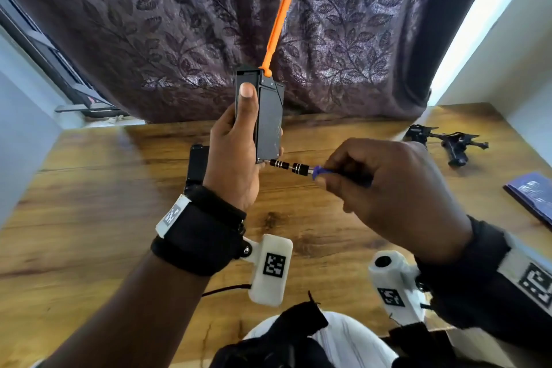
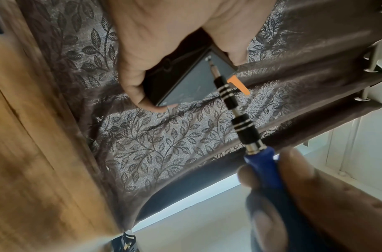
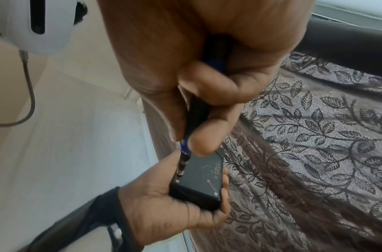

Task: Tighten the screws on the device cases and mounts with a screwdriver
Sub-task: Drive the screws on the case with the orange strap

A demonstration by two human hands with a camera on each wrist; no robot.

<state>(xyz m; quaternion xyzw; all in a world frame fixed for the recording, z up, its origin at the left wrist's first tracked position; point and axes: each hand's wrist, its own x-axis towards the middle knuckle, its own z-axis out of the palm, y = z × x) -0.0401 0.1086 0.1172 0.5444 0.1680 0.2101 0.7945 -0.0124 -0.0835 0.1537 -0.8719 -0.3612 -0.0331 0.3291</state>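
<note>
the table [image 1: 89, 233] is taken as the landmark. nearest the viewer, above its near edge, two forearms with black wrist straps and white marked camera blocks are seen. a little farther in, above the middle of the table, the right hand [image 1: 385, 185] is curled around the blue handle of a screwdriver [image 1: 294, 169], with the fingertips [image 3: 198, 145] pinched close to the front of the handle. the black, silver-ringed shaft is held almost level, and its tip is set on a screw at the lower corner of a black case [image 1: 268, 119]. the case is held upright above the table by the left hand [image 1: 236, 155], which is wrapped around its side with the thumb laid flat up the edge, so the case is gripped and lifted clear of the wood. an orange stick [image 1: 279, 24] is seen rising from the top of the case at a slight tilt. behind the left hand, a flat black part [image 1: 197, 164] lies on the table. on the far right part of the table a black mount [image 1: 448, 143] is lying, and nearer on the right edge a dark blue booklet [image 1: 531, 197]. beyond the far edge of the table a purple leaf-patterned curtain [image 1: 179, 24] is hung.
</note>
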